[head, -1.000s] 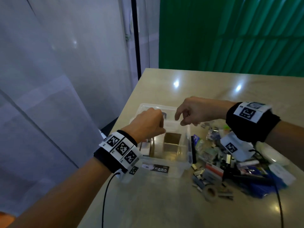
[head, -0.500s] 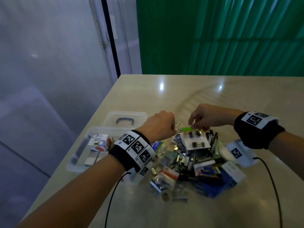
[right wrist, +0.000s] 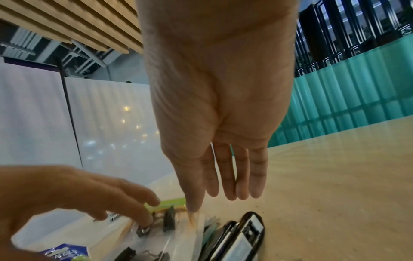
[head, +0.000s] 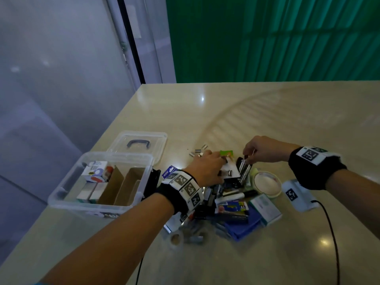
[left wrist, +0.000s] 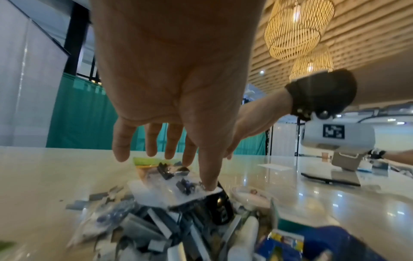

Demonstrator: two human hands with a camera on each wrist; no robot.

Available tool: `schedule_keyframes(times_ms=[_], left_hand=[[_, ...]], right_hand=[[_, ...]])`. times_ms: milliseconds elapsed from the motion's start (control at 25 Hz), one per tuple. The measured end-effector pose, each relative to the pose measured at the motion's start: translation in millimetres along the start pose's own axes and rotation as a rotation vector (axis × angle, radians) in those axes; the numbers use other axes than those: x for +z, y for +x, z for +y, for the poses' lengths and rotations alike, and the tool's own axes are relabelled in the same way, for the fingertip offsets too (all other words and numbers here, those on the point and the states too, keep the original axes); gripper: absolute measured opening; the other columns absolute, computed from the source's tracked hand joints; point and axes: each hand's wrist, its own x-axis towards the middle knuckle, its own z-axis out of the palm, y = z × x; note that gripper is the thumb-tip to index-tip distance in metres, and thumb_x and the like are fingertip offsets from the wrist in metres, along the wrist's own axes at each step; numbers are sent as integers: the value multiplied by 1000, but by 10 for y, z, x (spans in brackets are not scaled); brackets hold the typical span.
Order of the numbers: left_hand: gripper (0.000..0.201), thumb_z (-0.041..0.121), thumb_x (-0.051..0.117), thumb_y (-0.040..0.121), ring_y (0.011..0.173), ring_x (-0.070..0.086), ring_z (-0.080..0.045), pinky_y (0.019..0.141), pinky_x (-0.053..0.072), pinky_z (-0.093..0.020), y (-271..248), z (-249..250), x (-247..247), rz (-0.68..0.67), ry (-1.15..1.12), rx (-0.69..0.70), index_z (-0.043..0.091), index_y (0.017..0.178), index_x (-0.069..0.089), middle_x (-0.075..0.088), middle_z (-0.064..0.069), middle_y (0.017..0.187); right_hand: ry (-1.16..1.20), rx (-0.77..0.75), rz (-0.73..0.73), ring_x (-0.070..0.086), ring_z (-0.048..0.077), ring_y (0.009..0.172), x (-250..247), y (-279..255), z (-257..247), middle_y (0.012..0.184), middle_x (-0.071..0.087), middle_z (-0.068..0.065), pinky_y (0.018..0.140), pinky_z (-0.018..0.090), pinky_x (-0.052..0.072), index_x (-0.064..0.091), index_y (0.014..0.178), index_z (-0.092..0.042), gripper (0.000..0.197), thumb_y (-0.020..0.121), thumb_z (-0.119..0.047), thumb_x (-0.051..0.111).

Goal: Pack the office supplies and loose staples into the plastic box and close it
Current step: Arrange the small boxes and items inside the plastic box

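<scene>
The clear plastic box (head: 61,194) stands open at the table's left edge, holding small cartons and a cardboard divider. Its lid (head: 158,140) lies behind it. A pile of office supplies (head: 230,202) sits to the right, and loose staples (head: 198,153) lie beyond it. On top is a clear packet of binder clips (left wrist: 156,192) with a green header. My left hand (head: 222,161) (left wrist: 196,174) is over it with straight fingers, thumb touching a corner. My right hand (head: 247,159) (right wrist: 208,201) hangs with straight fingers, thumb tip on the packet's edge (right wrist: 198,227), beside a black stapler (right wrist: 243,234) (head: 244,171).
A roll of white tape (head: 267,183), a blue folder (head: 246,225), a white and teal carton (head: 265,206) and a small tape roll (head: 176,239) belong to the pile. The table (head: 267,112) reaches far back and right. A phone stand (left wrist: 344,169) is further off.
Both hands have moved from above the box to the pile on its right. The left fist has opened and come down on the binder clip packet. The right hand has reached it too.
</scene>
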Motion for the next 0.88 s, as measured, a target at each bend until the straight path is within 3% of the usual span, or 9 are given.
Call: schedule_keyframes(times_ms=[80,200,320,480,600,680,800,880], left_hand=[[51,40,65,87,124,47,-30,95,47,-55,63,26,132,5,59,-28,19,132,54,53,-6,132],[26,28,56,94,106,62,-32,84,53,-43,97,44,187,77,0,-65,11,113,63,65,-11,114],[18,14,49,97,87,65,-33,72,52,-39,91,-26,82,163,-84,-123,7,102,65,65,-15,95],[19,9,49,96,78,65,-33,69,53,-41,62,-253,-5,231,-171,-214,7,93,68,65,-14,85],[13,7,51,95,79,65,-32,65,51,-39,-15,-325,67,237,-192,-252,9,93,64,62,-10,86],[13,4,53,93,86,65,-33,68,51,-40,-83,-278,128,236,-183,-226,10,99,63,63,-11,95],[22,5,56,90,102,63,-32,80,54,-44,-159,-135,178,210,-175,-178,13,110,64,64,-10,114],[21,8,59,89,106,61,-30,82,55,-42,-156,-25,180,216,-143,-143,13,108,67,64,-9,115]], right_hand=[[2,21,-23,65,20,90,5,-36,90,105,70,4,77,34,51,71,113,-10,32,91,-33,73],[23,25,-56,66,29,99,43,-88,157,109,71,11,87,44,52,71,110,-6,32,93,-33,71],[37,8,-36,66,24,96,46,-101,141,107,72,7,85,39,52,72,110,-8,29,94,-32,70],[29,-16,-17,65,17,90,14,-18,10,107,70,1,77,28,50,71,112,-12,28,94,-34,69],[14,-21,-88,67,18,78,32,17,-132,91,74,3,67,27,50,73,96,-11,21,95,-32,69],[5,-7,-200,69,18,67,46,-45,-214,79,75,7,62,28,54,74,88,-10,21,94,-30,69],[-27,37,-369,70,19,63,114,-220,-313,77,76,10,60,28,58,75,90,-8,23,91,-31,73],[-88,73,-410,71,22,64,177,-323,-349,80,76,12,57,29,58,75,97,-7,27,89,-33,73]])
